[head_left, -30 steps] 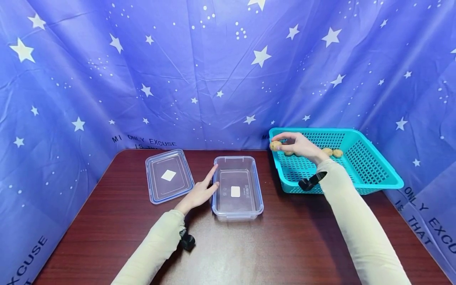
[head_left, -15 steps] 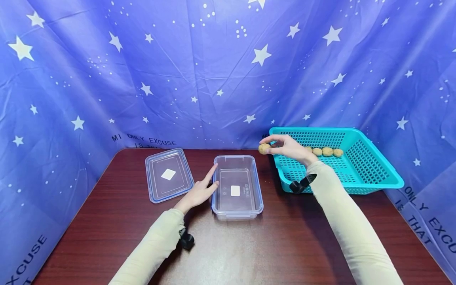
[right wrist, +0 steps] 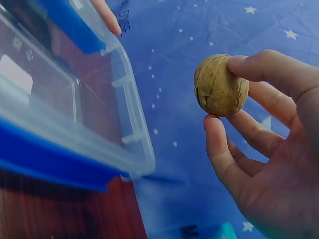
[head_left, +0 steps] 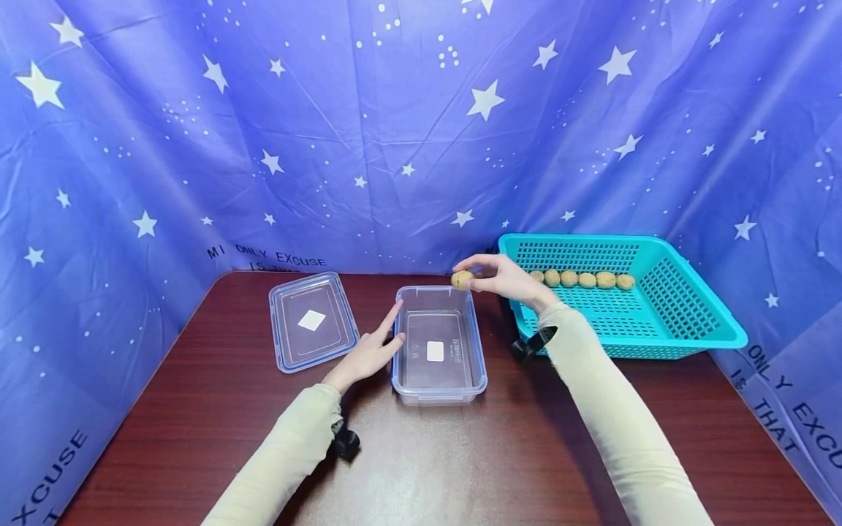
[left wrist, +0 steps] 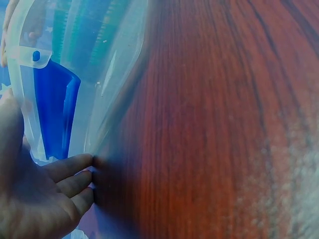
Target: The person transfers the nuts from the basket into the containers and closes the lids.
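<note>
A walnut is pinched between the thumb and fingers of my right hand, near the far right corner of a clear plastic container. In the right wrist view the walnut's seam and ridged shell show plainly. My left hand rests against the container's left side, its index finger stretched along the rim. From the left wrist, the fingertips touch the clear wall beside a blue locking flap. A white label shows on the container's bottom, and no walnut lies inside.
A turquoise basket at the right holds a row of several walnuts by its far wall. Left of the container lies its clear lid with a blue edge. Behind the brown table hangs a blue star-patterned cloth.
My right hand has carried the walnut left, from over the basket to the container's far right corner. The row of walnuts in the basket has come into view. My left hand stays put.
</note>
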A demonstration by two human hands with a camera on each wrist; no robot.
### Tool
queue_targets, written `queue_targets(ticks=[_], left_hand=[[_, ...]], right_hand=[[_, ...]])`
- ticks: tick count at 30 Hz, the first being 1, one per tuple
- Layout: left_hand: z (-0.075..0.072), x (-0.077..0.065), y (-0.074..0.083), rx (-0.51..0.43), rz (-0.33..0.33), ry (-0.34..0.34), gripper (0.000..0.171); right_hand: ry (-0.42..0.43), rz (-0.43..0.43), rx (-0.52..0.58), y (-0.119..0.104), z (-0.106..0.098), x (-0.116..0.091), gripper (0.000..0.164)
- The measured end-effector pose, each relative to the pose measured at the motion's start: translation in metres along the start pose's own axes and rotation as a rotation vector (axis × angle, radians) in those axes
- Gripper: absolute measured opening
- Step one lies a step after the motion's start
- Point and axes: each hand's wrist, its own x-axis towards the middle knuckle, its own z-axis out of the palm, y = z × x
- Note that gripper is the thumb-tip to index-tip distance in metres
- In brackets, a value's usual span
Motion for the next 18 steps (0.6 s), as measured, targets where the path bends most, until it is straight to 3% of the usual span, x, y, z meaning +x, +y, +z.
queue_targets(ticks=[18], left_hand=[[0.000, 0.001, 0.000, -0.005, -0.029, -0.019, 0.066]], right_hand=[[-0.033, -0.081, 0.021, 0.003, 0.045, 0.028, 0.032]])
